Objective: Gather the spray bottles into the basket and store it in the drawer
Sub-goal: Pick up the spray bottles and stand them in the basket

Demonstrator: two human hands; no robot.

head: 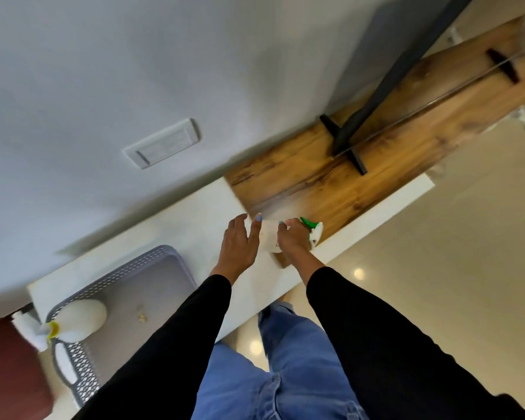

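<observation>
- On the white counter (176, 225), at the seam where it meets the wood panel (331, 183): green-nozzle spray bottle (270, 237), white body, lying on its side. Long axis runs roughly left to right across the view, nozzle end toward the person's right, rounded base toward the left.
- Right hand (294, 237): fingers curled over the neck end of the bottle, just behind the green trigger; grasping it. Whether the bottle is lifted clear of the counter cannot be told, as the frame is blurred here.
- Left hand (240, 244): fingers spread and straight, thumb touching or just beside the bottle's base end; holding nothing, apparently steadying.
- Basket (176, 262): grey, perforated walls, standing on the same counter well to the left of both hands, nearer the left arm. The bottle's way to it runs leftward, along its own long axis, base end leading.
- Yellow-nozzle spray bottle (79, 319): already lying inside the basket, nozzle toward the near-left handle.
- Progress, as judged: one bottle stowed, one in hand, drawer not in view; storing not yet begun.
- Surroundings: wall plate (161, 144) above the counter; dark bracket (343, 140) fixed on the wood panel; glossy floor below; blue jeans and black sleeves of the person.
</observation>
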